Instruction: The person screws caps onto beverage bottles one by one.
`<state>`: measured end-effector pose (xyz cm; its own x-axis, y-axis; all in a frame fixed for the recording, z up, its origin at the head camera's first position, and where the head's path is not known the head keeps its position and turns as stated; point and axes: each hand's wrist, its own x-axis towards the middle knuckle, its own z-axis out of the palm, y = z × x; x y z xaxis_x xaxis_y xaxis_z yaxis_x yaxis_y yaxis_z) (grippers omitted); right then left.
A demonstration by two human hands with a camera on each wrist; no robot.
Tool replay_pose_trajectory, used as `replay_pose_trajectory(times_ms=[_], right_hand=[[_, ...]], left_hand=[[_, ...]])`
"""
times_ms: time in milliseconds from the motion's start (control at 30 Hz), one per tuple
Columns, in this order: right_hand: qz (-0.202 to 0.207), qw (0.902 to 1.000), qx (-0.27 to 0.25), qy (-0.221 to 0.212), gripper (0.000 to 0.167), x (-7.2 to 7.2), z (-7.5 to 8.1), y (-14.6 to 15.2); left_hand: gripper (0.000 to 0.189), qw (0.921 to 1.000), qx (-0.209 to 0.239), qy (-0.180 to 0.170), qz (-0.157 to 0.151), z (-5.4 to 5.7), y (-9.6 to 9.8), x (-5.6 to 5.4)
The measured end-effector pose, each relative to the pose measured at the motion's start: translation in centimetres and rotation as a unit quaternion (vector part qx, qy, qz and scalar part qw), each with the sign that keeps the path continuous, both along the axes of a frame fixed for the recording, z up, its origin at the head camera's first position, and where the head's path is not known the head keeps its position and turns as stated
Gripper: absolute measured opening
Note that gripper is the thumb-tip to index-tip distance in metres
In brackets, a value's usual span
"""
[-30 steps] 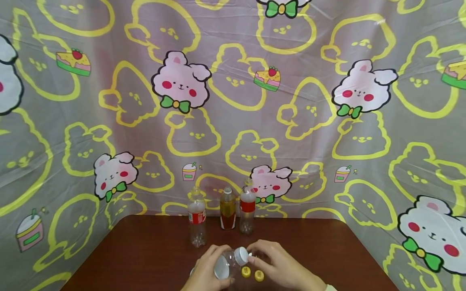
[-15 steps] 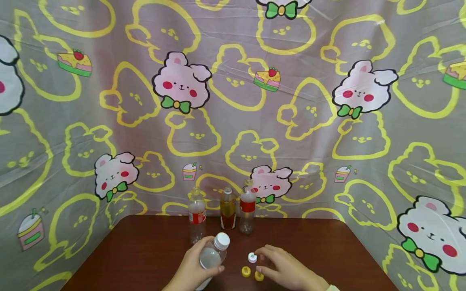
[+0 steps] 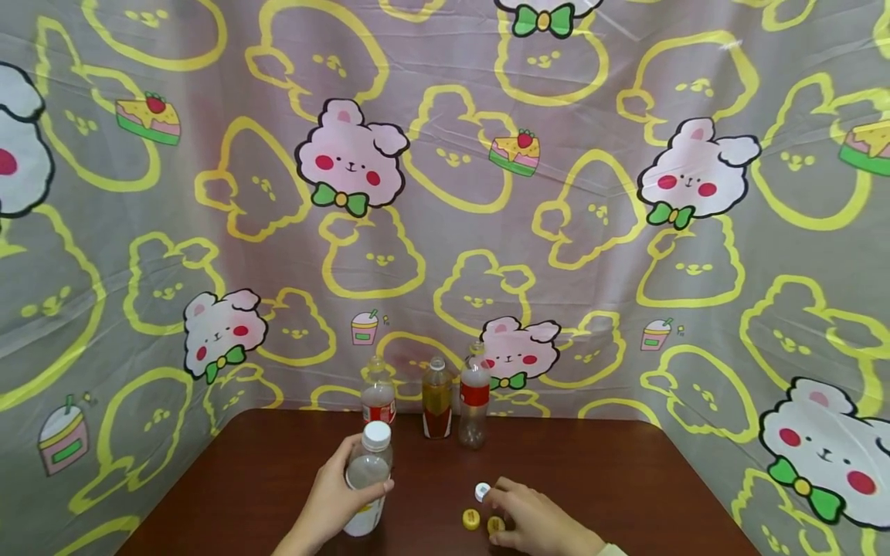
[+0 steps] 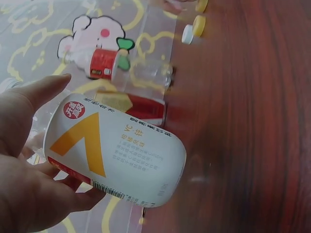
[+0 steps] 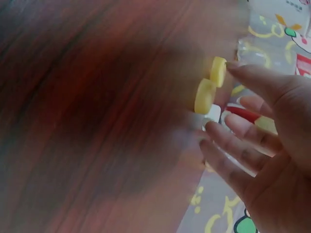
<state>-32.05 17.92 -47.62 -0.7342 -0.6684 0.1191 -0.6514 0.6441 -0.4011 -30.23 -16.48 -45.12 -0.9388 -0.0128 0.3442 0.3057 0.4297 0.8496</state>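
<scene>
My left hand (image 3: pixel 332 494) grips a clear plastic bottle (image 3: pixel 370 472) with a white cap (image 3: pixel 377 435), upright at the left front of the table. Its white label (image 4: pixel 116 145) carries an orange V shape, seen in the left wrist view. My right hand (image 3: pixel 538 519) holds nothing, its fingers stretched loosely over the loose caps. Two yellow caps (image 3: pixel 470 519) and a white cap (image 3: pixel 482 491) lie on the table by its fingertips. In the right wrist view the thumb comes right up to one yellow cap (image 5: pixel 218 72).
Toward the back of the brown table (image 3: pixel 584 455) stand a red-labelled clear bottle (image 3: pixel 378 390), partly behind the held one, an amber-and-red bottle (image 3: pixel 436 398), and another red-labelled clear bottle (image 3: pixel 474 398). A cartoon-print curtain (image 3: pixel 445 193) encloses the back and sides.
The left hand has carried the tilted bottle left and brought it upright. My right hand has moved away from the bottle's cap to the loose caps, uncovering the white one.
</scene>
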Motion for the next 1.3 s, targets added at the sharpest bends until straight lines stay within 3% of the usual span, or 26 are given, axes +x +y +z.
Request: replay_pose_trajectory(times_ms=[233, 467, 633, 800, 1300], right_hand=[[-0.021, 0.9987, 0.044, -0.014, 0.026, -0.3, -0.5, -0.6], [-0.02, 0.9984, 0.049, -0.017, 0.029, -0.8, -1.2, -0.7], [-0.022, 0.9987, 0.038, -0.027, 0.03, -1.0, -1.5, -0.6], [-0.027, 0.9982, 0.014, -0.052, 0.027, -1.2, -1.5, -0.6], [-0.02, 0.9973, -0.034, -0.063, 0.022, -1.5, -1.9, -0.2]], left_hand=[[0.078, 0.9994, -0.003, -0.012, 0.031, 0.1, -1.5, -0.6], [0.082, 0.9976, 0.01, -0.041, 0.055, -0.7, -3.1, -1.6], [0.081, 0.9969, 0.005, -0.044, 0.064, -1.1, -4.1, -2.1], [0.082, 0.9968, -0.005, -0.045, 0.066, -0.7, -4.7, -2.3], [0.088, 0.9952, -0.001, -0.059, 0.078, -0.8, -6.6, -3.0]])
